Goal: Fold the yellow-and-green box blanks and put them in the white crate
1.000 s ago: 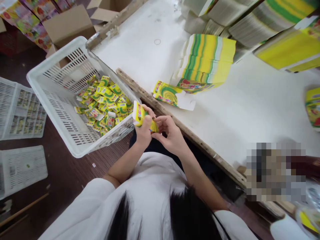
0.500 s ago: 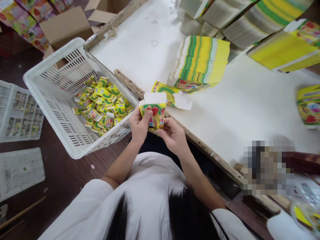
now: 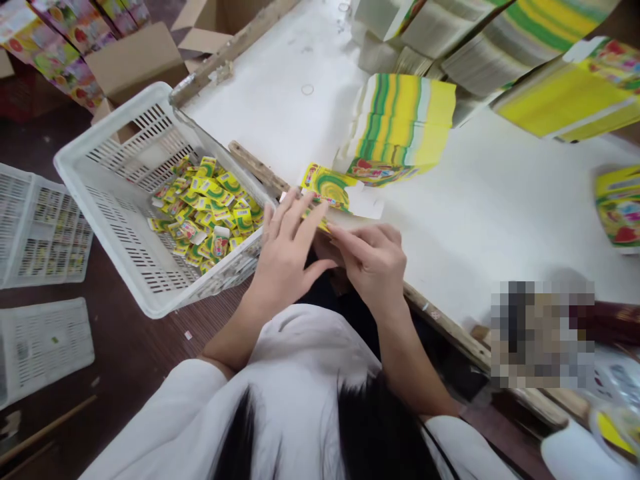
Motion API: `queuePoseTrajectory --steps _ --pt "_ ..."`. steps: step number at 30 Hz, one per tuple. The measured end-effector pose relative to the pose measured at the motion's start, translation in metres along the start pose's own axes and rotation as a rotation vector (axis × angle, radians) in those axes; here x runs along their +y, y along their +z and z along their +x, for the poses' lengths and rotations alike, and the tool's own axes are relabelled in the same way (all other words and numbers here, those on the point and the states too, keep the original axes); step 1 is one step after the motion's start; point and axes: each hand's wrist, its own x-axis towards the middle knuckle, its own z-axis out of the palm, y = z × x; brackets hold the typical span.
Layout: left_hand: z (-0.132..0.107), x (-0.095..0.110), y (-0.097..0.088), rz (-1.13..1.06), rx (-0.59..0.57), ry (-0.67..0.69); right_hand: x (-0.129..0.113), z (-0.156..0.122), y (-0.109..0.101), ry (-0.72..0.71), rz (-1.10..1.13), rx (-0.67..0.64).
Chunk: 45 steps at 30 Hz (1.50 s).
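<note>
Centrally, near one wooden table edge [image 3: 450,331], one held carton [image 3: 323,225] was mostly hidden: the left hand [image 3: 281,261] lay spread over it, the right hand [image 3: 376,262] pinched its end. One filled crate [image 3: 116,217] stood at ten o'clock; white tabletop [image 3: 480,175] stretched wide at two.

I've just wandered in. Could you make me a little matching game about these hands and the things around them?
1. left hand
2. right hand
3. large white crate
4. striped stack

A. full of slots, with small yellow packs inside
B. fingers spread
C. on the white table
D. fingers pinching a carton

Pairs: 1-B, 2-D, 3-A, 4-C
</note>
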Motion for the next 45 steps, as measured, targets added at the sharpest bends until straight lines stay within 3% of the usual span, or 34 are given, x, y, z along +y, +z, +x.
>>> queuePoseTrajectory --steps 3,7,9,12,14,18,20,29,33,36,41,45 --pt "0.001 -0.019 0.018 0.131 -0.128 -0.128 0.0 -0.001 0.003 -0.045 -0.021 -0.017" --pt "0.001 -0.038 0.046 -0.128 -0.32 -0.135 0.001 -0.003 0.003 -0.116 0.07 -0.114" --pt "0.002 -0.041 0.053 -0.285 -0.291 -0.155 0.001 -0.002 0.001 -0.08 0.078 -0.073" --pt "0.004 -0.039 0.057 -0.393 -0.141 -0.205 0.003 0.0 -0.001 0.067 0.082 0.118" --pt "0.004 -0.036 0.058 -0.436 -0.073 -0.171 0.005 0.001 0.002 0.149 0.19 0.16" --pt "0.002 -0.031 0.063 -0.504 -0.065 0.009 0.009 -0.001 0.013 0.227 0.567 -0.08" --pt "0.001 -0.032 0.064 -0.498 -0.072 0.029 0.01 -0.003 0.016 0.26 0.696 -0.134" --pt "0.0 -0.036 0.069 -0.418 -0.085 -0.035 0.002 0.0 0.013 0.362 0.861 -0.165" --pt "-0.002 -0.037 0.072 -0.366 -0.05 -0.058 -0.001 -0.001 0.018 0.406 0.836 -0.14" --pt "-0.004 -0.037 0.071 -0.311 -0.045 -0.068 0.002 -0.003 0.025 0.481 0.955 -0.13" --pt "-0.005 -0.032 0.068 -0.3 -0.097 -0.032 -0.001 0.001 0.026 0.685 1.099 -0.123" --pt "-0.004 -0.029 0.067 -0.295 -0.131 0.006 -0.006 0.006 0.02 0.705 1.121 -0.136"
